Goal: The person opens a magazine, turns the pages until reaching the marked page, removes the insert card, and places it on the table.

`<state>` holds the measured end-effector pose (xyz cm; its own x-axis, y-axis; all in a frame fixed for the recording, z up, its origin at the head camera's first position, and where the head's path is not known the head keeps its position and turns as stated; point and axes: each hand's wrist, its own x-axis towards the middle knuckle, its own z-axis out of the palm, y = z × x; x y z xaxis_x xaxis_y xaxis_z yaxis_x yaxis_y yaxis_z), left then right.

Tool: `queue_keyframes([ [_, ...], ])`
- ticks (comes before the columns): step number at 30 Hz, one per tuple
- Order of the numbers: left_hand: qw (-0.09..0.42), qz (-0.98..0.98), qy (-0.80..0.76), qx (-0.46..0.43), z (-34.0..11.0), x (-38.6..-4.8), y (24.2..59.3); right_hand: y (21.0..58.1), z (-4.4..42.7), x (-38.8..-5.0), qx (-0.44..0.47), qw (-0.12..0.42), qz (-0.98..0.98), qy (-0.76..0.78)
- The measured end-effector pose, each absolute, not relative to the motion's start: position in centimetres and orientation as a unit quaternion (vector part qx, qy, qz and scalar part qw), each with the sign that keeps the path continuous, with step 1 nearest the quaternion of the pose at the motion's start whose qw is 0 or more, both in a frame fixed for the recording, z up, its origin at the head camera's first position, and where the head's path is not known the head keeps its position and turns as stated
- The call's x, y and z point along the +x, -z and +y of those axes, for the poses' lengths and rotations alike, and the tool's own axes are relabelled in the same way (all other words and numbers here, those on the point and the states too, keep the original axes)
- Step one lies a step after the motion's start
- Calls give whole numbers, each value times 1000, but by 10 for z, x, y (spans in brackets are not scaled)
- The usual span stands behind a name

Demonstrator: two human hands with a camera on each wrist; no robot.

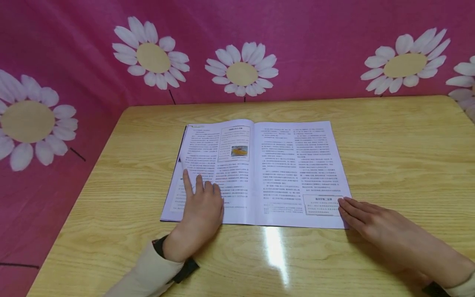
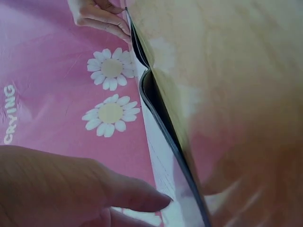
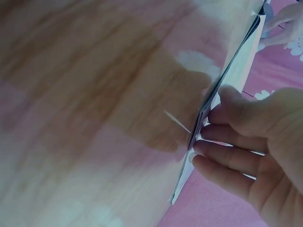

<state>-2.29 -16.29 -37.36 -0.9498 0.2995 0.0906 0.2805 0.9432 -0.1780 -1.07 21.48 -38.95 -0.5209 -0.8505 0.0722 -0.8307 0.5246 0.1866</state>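
Observation:
An open magazine [image 1: 278, 173] lies flat on the wooden table, both pages covered in printed text. On its left page is a small coloured picture [image 1: 239, 151] inside a box. My left hand [image 1: 203, 208] rests on the lower part of that page, index finger stretched out. At the lower right corner, my right hand [image 1: 393, 231] touches the page edge with its fingers nearly straight and close together. The right wrist view shows the fingertips [image 3: 201, 146] along the magazine's edge. From the left wrist, the thumb [image 2: 137, 194] is over the page, while the other fingers are mostly hidden.
The wooden table [image 1: 389, 156] extends around the magazine on all sides. Behind it and to the left hangs a pink cloth [image 1: 308, 49] printed with large white daisies. A bright reflection lies on the tabletop just below the magazine.

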Motion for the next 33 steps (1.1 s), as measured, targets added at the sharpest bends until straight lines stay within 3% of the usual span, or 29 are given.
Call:
queue_keyframes([
  [10,37,-987,-135,-85,-156,-21,363,390,215,-11,483,76,-870,65],
  [16,-27,-995,-67,-69,-155,-17,358,392,216,-11,492,100,-862,67],
  [22,-68,-987,1,-149,-152,-20,360,393,217,-10,496,126,-857,56],
  [33,-132,-946,23,-295,-137,-24,363,388,215,-13,502,112,-856,50],
])
